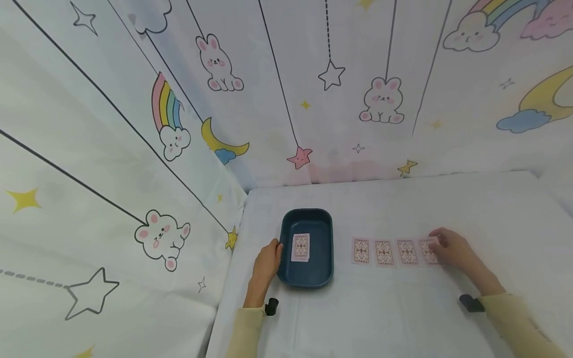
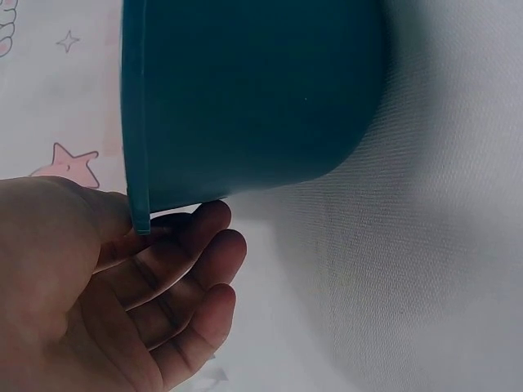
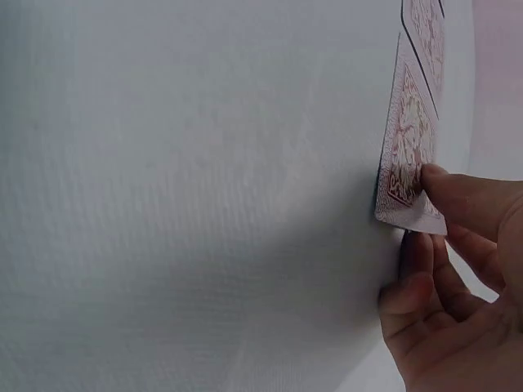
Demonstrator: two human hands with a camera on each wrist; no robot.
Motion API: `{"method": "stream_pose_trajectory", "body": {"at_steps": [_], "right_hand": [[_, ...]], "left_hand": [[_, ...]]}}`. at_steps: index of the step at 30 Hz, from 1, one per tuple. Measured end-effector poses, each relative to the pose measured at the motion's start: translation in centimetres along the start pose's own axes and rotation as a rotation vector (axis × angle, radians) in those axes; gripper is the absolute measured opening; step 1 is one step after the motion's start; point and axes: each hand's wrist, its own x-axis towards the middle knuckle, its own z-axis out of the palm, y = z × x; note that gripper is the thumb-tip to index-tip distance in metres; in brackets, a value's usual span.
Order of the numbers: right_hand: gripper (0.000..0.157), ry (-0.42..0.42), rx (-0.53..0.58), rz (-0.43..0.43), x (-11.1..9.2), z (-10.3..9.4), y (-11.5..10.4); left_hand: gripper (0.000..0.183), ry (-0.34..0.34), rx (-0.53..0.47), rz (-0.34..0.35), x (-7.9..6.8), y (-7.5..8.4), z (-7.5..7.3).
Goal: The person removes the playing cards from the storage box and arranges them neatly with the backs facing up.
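A dark blue tray (image 1: 283, 233) stands on the white table with one pink-backed card (image 1: 301, 247) lying face down in it. My left hand (image 1: 267, 261) holds the tray's left rim; the left wrist view shows the rim (image 2: 135, 163) between the thumb and the fingers (image 2: 200, 261), which lie against the outer wall. To the right, several face-down cards (image 1: 384, 252) lie in a row. My right hand (image 1: 449, 247) pinches the rightmost card (image 1: 429, 250). In the right wrist view the thumb is on top of that card (image 3: 406, 155), the fingers are under its raised edge.
A cloth backdrop with rabbits, stars and rainbows rises behind and left of the table. The table's left edge (image 1: 233, 278) runs just beside the tray. Bare white cloth (image 1: 380, 308) lies in front of the cards and tray.
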Motion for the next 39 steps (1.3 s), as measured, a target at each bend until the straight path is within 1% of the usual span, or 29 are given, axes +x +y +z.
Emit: {"method": "stream_pose_trajectory", "body": {"at_steps": [7,11,15,20,26,30,32,35,37,39], "right_hand": [[0.036,0.069,-0.034,-0.002,-0.1,0.8,-0.1],[0.026,0.113,-0.047,-0.022,-0.4,1.1,-0.3],[0.017,0.140,-0.060,-0.033,-0.7,1.2,-0.6],[0.019,0.150,-0.059,-0.033,-0.9,1.2,-0.5],[0.025,0.150,-0.065,-0.029,-1.0,1.1,-0.6],[0.032,0.131,-0.049,-0.033,-0.8,0.5,-2.2],[0.038,0.096,-0.027,-0.022,-0.6,0.3,-3.4],[0.047,0.022,0.016,-0.003,-0.2,0.1,-5.2],[0.052,-0.024,0.036,0.021,0.2,0.2,-6.2],[0.053,-0.043,0.042,0.024,0.6,0.5,-7.1]], "left_hand": [[0.020,-0.007,0.002,-0.009,0.0,0.0,-0.1],[0.020,-0.008,-0.004,-0.009,0.1,-0.1,0.0],[0.020,-0.009,-0.008,-0.006,0.0,-0.2,0.1],[0.020,-0.013,-0.006,-0.006,0.0,-0.2,0.1],[0.020,-0.011,-0.004,-0.004,0.1,-0.1,-0.1],[0.020,-0.010,-0.007,0.004,0.1,0.0,-0.3],[0.021,-0.009,-0.013,0.003,0.1,0.0,-0.3],[0.020,-0.011,-0.015,0.003,0.1,-0.1,-0.3],[0.020,-0.013,-0.016,0.004,0.0,-0.1,-0.3],[0.020,-0.012,-0.018,0.007,0.0,-0.1,-0.3]]}}
